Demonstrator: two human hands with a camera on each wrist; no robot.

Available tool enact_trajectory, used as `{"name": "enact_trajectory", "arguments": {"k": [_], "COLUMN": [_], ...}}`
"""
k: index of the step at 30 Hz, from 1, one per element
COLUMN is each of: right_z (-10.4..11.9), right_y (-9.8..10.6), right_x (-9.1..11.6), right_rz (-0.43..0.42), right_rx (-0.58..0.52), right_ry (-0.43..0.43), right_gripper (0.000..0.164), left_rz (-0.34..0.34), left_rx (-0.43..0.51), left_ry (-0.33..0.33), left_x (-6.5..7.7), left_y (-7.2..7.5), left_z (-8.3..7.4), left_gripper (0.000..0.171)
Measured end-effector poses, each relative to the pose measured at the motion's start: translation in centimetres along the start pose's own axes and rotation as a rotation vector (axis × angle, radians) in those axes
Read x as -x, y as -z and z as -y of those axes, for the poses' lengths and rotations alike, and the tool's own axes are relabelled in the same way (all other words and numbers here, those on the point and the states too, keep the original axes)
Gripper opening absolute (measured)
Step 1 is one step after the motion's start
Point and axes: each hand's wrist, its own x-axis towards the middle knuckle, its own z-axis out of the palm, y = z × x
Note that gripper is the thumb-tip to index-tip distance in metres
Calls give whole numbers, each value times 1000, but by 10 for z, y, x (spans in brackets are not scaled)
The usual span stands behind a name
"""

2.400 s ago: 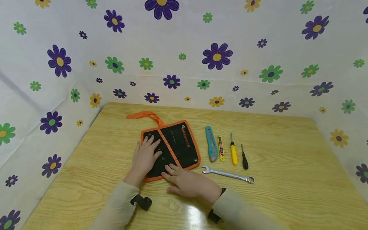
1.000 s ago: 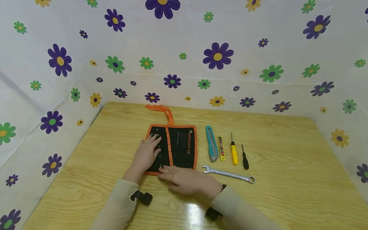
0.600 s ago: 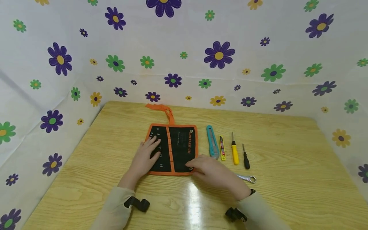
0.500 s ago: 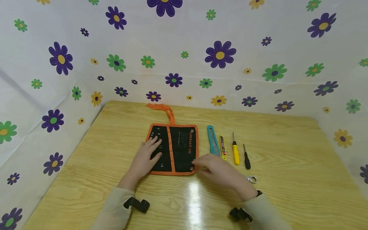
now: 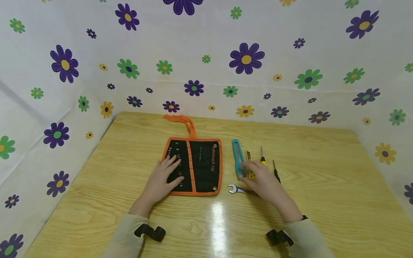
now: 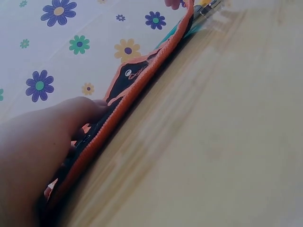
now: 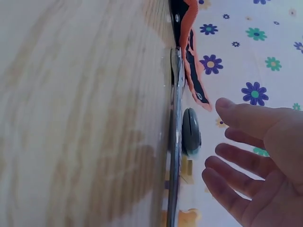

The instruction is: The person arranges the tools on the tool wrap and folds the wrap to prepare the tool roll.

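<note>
A black tool pouch with orange edging [image 5: 204, 168] lies spread flat on the table, numbers printed along its left part. My left hand [image 5: 158, 182] rests on that part with fingers spread; in the left wrist view the thumb lies over the pouch's near edge. Over the tools to the right hovers my right hand [image 5: 265, 184], fingers loosely bent and holding nothing in the right wrist view. Nearest to its fingertips is a teal utility knife [image 5: 237, 154]. Partly hidden beneath the hand are a yellow blade case [image 5: 248, 155] and a combination wrench [image 5: 234, 189].
A yellow-handled screwdriver [image 5: 263, 162] and a black-handled screwdriver [image 5: 276, 175] lie right of the blade case, both partly covered by the right hand. The pouch's orange tie strap [image 5: 180, 119] stretches towards the table's back edge. A flowered cloth [image 5: 206, 75] hangs behind.
The pouch was turned straighter and smoothed under both hands. My right hand then left it and moved right, over the tools. The left hand has stayed on the pouch.
</note>
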Motion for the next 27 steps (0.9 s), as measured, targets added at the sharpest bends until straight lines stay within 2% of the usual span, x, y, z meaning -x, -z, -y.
{"name": "enact_trajectory", "arguments": {"k": [5, 9, 17, 21, 27], "right_z": [-3, -4, -9, -13, -20], "right_y": [-4, -5, 1, 6, 13], "right_x": [0, 0, 6, 10, 13], "right_rz": [-7, -7, 13, 62, 207], "right_rx": [-28, -5, 31, -9, -52], "right_ry": [-15, 5, 141, 168, 125], "right_gripper": [50, 45, 36, 29, 24], "left_rz": [7, 6, 9, 7, 24], "left_rx": [-72, -101, -111, -106, -103], "left_ry": [-16, -24, -32, -34, -22], "left_x": [2, 2, 0, 0, 0], "left_y": [-2, -4, -2, -1, -1], "left_z": [1, 3, 2, 1, 1], "left_gripper": [77, 82, 82, 81, 81]}}
